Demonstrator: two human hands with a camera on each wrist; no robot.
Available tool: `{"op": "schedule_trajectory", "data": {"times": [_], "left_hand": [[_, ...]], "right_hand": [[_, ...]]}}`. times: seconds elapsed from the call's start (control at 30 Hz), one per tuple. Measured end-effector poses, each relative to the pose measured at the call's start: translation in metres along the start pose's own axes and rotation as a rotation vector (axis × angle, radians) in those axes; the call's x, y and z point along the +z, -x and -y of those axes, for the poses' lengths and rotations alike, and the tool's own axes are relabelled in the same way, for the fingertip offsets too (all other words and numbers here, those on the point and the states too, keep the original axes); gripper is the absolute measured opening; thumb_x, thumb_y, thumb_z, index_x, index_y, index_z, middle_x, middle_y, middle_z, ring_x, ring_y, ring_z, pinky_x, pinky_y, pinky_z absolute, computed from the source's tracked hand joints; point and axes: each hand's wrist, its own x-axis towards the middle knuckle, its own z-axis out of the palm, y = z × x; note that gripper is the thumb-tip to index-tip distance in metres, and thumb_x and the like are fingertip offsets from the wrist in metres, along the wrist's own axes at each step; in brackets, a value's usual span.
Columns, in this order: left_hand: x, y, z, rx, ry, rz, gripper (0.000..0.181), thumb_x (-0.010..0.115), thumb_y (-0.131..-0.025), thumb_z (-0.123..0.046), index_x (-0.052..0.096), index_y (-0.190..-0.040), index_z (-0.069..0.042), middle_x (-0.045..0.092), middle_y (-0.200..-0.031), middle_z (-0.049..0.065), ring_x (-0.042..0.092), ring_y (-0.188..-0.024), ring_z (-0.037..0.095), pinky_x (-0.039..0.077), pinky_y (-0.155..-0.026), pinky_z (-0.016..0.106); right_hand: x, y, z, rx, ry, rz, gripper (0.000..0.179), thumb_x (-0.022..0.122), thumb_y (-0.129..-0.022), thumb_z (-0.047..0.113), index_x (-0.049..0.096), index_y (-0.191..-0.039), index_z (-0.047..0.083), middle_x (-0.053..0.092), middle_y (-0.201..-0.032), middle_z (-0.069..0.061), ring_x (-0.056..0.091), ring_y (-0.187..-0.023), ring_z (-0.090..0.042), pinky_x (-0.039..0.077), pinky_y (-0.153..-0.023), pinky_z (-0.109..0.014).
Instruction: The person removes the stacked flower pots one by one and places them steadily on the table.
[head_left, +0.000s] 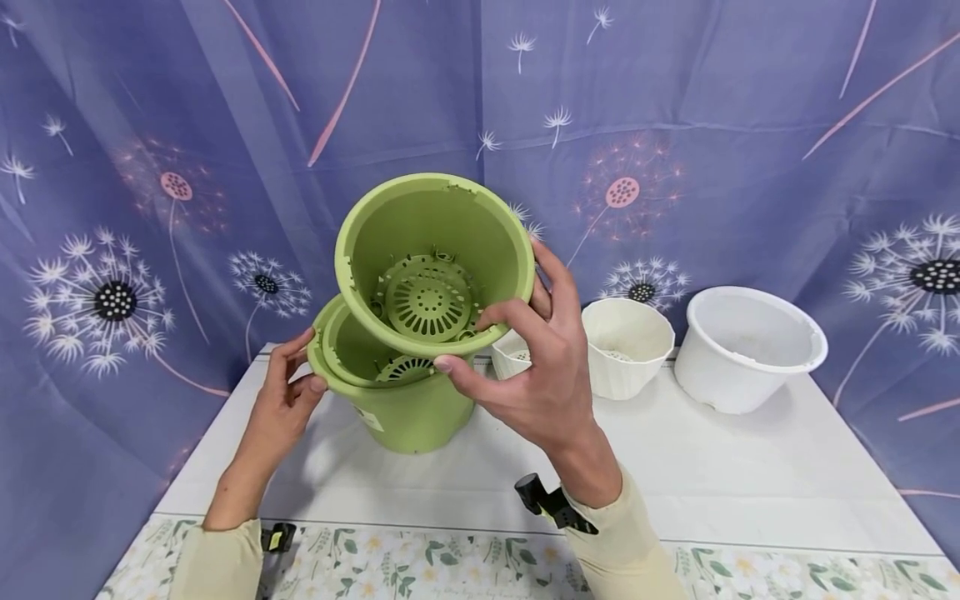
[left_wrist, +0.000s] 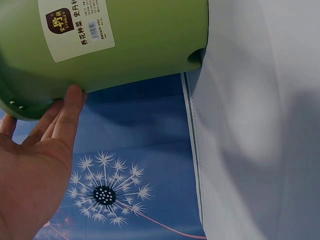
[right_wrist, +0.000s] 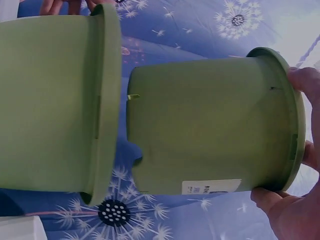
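Observation:
In the head view my right hand [head_left: 540, 358] grips the rim of a green plastic flowerpot [head_left: 435, 217] with a slotted bottom. That pot is raised and tilted, its mouth toward me, above another green flowerpot [head_left: 412, 417]. A further green pot [head_left: 360, 342] is nested inside the lower one. At the lower pot's left side, my left hand [head_left: 281, 408] holds the rim with thumb and fingers. The left wrist view shows a printed label [left_wrist: 82, 27] on the green wall. In the right wrist view, the raised pot [right_wrist: 210, 125] is apart from the lower pot [right_wrist: 50, 105].
Right of the green pots, a ribbed cream pot [head_left: 626, 350] and a larger white pot [head_left: 750, 350] stand on the white-covered table [head_left: 712, 467]. Another cream pot [head_left: 512, 354] is partly hidden behind my right hand. A purple dandelion-print curtain [head_left: 420, 92] hangs behind.

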Motion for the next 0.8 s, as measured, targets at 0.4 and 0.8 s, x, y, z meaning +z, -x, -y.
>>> {"op": "schedule_trajectory", "data": {"times": [0.4, 0.8], "left_hand": [[-0.002, -0.001, 0.002, -0.008, 0.005, 0.003, 0.061, 0.051, -0.114, -0.012, 0.026, -0.169, -0.023, 0.042, -0.158, 0.019, 0.061, -0.123, -0.002, 0.050, -0.096, 0.013], [-0.001, 0.000, 0.003, -0.017, 0.011, 0.000, 0.061, 0.051, -0.114, -0.014, 0.026, -0.169, -0.024, 0.042, -0.158, 0.015, 0.061, -0.123, 0.000, 0.050, -0.096, 0.013]], "right_hand": [[-0.017, -0.002, 0.016, 0.023, -0.037, 0.002, 0.054, 0.082, -0.090, 0.054, 0.068, -0.084, 0.003, 0.033, -0.162, -0.029, 0.056, -0.138, -0.045, 0.050, -0.112, -0.053], [-0.027, -0.003, 0.024, 0.014, -0.026, 0.016, 0.052, 0.084, -0.089, 0.053, 0.070, -0.083, 0.003, 0.036, -0.161, -0.029, 0.057, -0.137, -0.045, 0.051, -0.110, -0.053]]}}
